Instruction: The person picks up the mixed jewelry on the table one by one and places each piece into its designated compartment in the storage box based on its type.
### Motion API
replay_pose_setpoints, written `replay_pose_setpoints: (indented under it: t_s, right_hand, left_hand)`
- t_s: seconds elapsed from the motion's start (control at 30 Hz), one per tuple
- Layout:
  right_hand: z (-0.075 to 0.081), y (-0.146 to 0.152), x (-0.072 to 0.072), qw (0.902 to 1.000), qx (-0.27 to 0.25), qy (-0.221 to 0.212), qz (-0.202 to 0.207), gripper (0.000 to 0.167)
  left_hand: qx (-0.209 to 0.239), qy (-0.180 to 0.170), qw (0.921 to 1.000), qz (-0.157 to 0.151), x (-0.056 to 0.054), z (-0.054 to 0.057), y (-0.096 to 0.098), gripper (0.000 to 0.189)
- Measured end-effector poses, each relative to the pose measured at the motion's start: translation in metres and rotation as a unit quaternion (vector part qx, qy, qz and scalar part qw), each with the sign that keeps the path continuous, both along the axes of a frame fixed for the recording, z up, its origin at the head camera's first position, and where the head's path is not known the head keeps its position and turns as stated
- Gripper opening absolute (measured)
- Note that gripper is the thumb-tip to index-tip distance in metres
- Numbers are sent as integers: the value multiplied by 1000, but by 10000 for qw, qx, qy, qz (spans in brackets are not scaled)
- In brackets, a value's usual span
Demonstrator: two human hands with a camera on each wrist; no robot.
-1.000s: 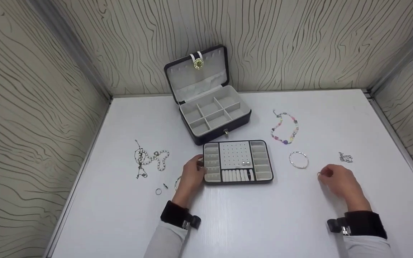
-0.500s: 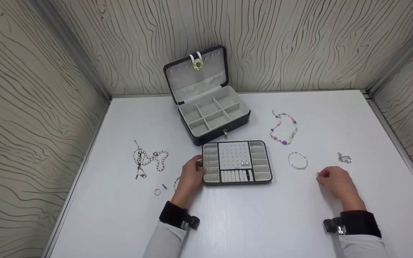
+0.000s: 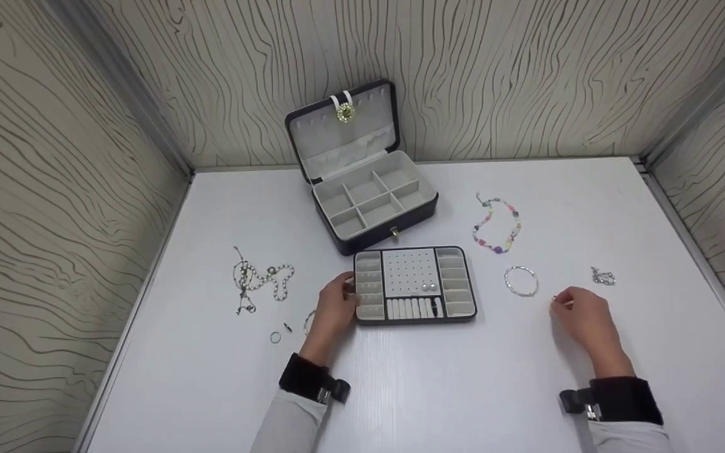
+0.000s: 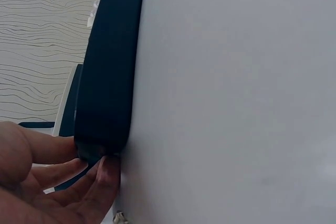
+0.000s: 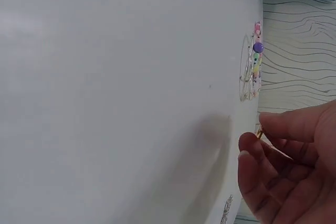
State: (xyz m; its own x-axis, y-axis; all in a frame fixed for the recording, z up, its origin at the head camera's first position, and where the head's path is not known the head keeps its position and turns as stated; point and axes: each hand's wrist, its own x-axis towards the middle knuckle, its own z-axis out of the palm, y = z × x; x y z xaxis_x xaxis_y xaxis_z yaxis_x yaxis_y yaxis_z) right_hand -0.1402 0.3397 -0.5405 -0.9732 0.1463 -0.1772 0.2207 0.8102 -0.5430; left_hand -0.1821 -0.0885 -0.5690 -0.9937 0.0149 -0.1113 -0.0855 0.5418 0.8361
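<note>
My left hand [image 3: 335, 308] grips the left edge of a dark-rimmed jewelry tray [image 3: 414, 320]. In the left wrist view, thumb and fingers [image 4: 107, 174] close round the tray's dark corner [image 4: 107, 77]. The tray has side compartments, a perforated panel bearing two pearl earrings [image 3: 429, 287], and white ring rolls with one dark item among them. To the right, my right hand [image 3: 589, 318] pinches a small gold ring [image 5: 260, 132] between thumb and fingertip, raised over the table. Much of the ring is hidden by the fingers.
An open jewelry box [image 3: 375, 233] with divided compartments stands behind the tray. Right of it lie a colourful bead necklace [image 3: 498, 250], a silver bracelet [image 3: 521, 294] and a silver chain [image 3: 603, 277]. At left are tangled necklaces [image 3: 246, 283] and a thin ring [image 3: 275, 338].
My right hand has shifted slightly left with the gold ring between its fingertips. The left hand stays on the tray's edge.
</note>
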Motion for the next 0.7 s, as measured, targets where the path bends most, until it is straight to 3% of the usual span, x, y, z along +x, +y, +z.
replay_pose_setpoints:
  t_s: [0.33, 0.57, 0.7]
  right_hand:
    - [8, -30, -1, 9984, -505, 244, 93, 24]
    - [13, -58, -2, 9891, -967, 1016, 438, 18]
    - [14, -78, -6, 9856, -1289, 919, 592, 17]
  left_hand:
    - [-3, 18, 10000, -9, 1, -1, -1, 49]
    - [-52, 60, 10000, -13, 1, 0, -1, 48]
    - [-80, 7, 10000, 10, 0, 1, 0, 47]
